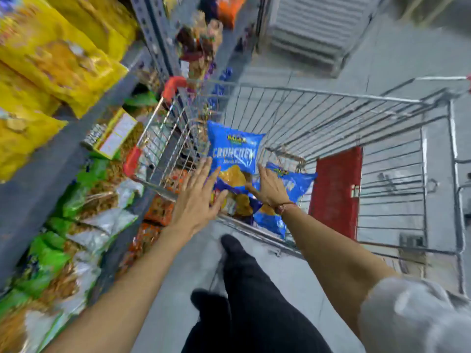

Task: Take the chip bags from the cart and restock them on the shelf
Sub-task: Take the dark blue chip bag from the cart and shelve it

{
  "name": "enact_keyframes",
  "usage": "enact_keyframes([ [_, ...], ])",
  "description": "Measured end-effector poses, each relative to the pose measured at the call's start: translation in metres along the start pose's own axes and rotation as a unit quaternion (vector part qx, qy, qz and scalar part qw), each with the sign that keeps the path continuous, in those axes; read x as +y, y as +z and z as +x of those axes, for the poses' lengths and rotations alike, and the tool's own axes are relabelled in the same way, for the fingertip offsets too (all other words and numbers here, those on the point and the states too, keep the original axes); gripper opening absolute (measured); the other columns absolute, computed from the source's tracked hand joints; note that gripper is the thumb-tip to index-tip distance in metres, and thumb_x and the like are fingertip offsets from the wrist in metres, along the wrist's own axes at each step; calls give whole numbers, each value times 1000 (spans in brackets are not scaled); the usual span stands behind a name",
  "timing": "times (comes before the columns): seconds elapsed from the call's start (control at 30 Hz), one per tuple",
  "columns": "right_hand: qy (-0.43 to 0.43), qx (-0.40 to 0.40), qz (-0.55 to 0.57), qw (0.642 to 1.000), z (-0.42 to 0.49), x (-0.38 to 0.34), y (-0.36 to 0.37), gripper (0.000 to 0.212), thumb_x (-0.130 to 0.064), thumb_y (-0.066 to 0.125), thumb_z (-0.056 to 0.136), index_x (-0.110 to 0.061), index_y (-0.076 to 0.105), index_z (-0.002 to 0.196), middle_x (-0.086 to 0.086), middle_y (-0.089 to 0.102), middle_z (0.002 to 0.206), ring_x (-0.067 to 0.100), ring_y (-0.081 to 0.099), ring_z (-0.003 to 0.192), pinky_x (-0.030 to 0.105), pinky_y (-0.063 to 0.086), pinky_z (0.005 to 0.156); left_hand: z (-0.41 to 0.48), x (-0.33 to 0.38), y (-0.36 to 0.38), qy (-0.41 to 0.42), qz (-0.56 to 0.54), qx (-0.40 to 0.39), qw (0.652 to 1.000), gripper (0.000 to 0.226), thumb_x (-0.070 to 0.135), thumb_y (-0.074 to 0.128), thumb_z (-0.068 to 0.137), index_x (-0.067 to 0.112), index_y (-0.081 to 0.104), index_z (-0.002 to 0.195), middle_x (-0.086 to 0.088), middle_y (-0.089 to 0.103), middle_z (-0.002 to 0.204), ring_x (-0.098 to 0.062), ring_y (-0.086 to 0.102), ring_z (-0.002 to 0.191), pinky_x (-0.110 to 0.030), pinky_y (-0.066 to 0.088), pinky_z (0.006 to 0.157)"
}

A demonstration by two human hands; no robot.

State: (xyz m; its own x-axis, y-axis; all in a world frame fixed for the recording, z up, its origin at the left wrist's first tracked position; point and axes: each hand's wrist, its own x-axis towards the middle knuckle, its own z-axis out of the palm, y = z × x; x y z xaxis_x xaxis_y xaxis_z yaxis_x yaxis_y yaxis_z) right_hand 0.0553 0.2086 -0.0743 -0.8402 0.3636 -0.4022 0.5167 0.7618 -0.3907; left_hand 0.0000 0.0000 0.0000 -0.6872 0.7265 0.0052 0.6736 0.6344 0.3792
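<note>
A blue chip bag (233, 149) stands tilted in the near corner of the wire cart (331, 115). Another blue chip bag (293, 189) lies behind and to the right of it, partly hidden. My left hand (201, 197) has its fingers spread and touches the left edge of the front bag. My right hand (267, 186) presses on the bag's right edge, fingers apart. Neither hand has closed around the bag. The shelf (51, 159) runs along the left, its levels holding yellow bags (51, 54) and green bags (76, 194).
The cart has a red panel (336, 189) and red corner guards (174, 86). Orange bags (158, 210) sit low on the shelf beside the cart. My dark trouser legs (244, 289) stand on the grey floor. A white pallet-like stack (318, 29) is at the far end.
</note>
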Motion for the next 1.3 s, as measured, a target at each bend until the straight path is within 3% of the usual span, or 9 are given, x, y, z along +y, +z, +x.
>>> enact_keyframes([
  [0.13, 11, -136, 19, 990, 26, -1, 28, 92, -49, 65, 79, -6, 20, 147, 20, 35, 147, 37, 36, 134, 47, 31, 108, -16, -13, 14, -14, 9, 16, 1000, 44, 35, 40, 90, 6, 68, 107, -15, 68, 115, -31, 61, 113, -35, 28, 102],
  [0.23, 22, -216, 19, 976, 45, -3, 49, 91, -43, 71, 76, -8, 23, 146, 19, 35, 149, 36, 37, 134, 45, 35, 108, -18, -13, 17, -11, 1, 30, 1000, 40, 33, 40, 91, 10, 72, 95, -6, 75, 97, -24, 67, 99, -34, 31, 96],
  [0.43, 36, -300, 16, 953, 72, -8, 77, 68, -41, 78, 66, -16, 49, 123, 5, 57, 116, 25, 55, 99, 33, 43, 79, -18, -16, 22, 8, 6, 66, 998, 39, 30, 39, 93, 10, 71, 85, -2, 74, 85, -22, 67, 86, -32, 34, 88],
  [0.63, 44, -316, 71, 945, 77, 0, 82, 64, -22, 81, 69, -14, 52, 126, 3, 58, 111, 22, 55, 104, 31, 44, 83, -17, -17, 27, 9, 7, 86, 996, 35, 27, 43, 91, 9, 71, 82, -3, 74, 83, -22, 68, 85, -30, 34, 88],
  [0.87, 55, -254, 180, 949, 64, 19, 55, 55, -18, 86, 62, -10, 60, 110, 12, 67, 114, 30, 62, 105, 43, 50, 95, -20, -17, 27, -3, 14, 64, 998, 45, 32, 34, 94, 9, 71, 84, -4, 74, 85, -23, 67, 86, -31, 32, 89],
  [0.97, 71, -196, 279, 937, 49, 21, 28, 37, -6, 79, 70, -10, 57, 100, 3, 65, 92, 20, 61, 85, 36, 51, 85, -21, -15, 22, -11, 19, 57, 998, 51, 36, 29, 95, 9, 70, 86, -5, 74, 86, -24, 66, 86, -32, 32, 88],
  [1.07, 76, -146, 345, 924, 39, 22, 6, 30, -10, 82, 67, -14, 59, 86, -12, 67, 75, 5, 63, 70, 28, 51, 69, -21, -11, 17, -22, 22, 34, 999, 51, 38, 28, 95, 9, 69, 85, -6, 73, 86, -25, 65, 86, -32, 30, 88],
  [1.17, 83, -104, 402, 906, 26, 17, -17, 54, -18, 88, 58, -7, 63, 104, -6, 75, 89, 7, 71, 79, 31, 59, 75, -23, -9, 12, -42, 10, -7, 999, 59, 47, 22, 94, 10, 68, 91, -6, 72, 92, -24, 64, 94, -35, 33, 91],
  [1.3, 51, -43, 481, 874, 1, -7, -60, 48, -4, 83, 64, 1, 64, 108, -1, 75, 86, 14, 73, 75, 28, 58, 64, -20, -11, -16, -49, -24, 24, 998, 57, 49, 26, 93, 9, 67, 100, -9, 70, 102, -26, 62, 102, -41, 47, 91],
])
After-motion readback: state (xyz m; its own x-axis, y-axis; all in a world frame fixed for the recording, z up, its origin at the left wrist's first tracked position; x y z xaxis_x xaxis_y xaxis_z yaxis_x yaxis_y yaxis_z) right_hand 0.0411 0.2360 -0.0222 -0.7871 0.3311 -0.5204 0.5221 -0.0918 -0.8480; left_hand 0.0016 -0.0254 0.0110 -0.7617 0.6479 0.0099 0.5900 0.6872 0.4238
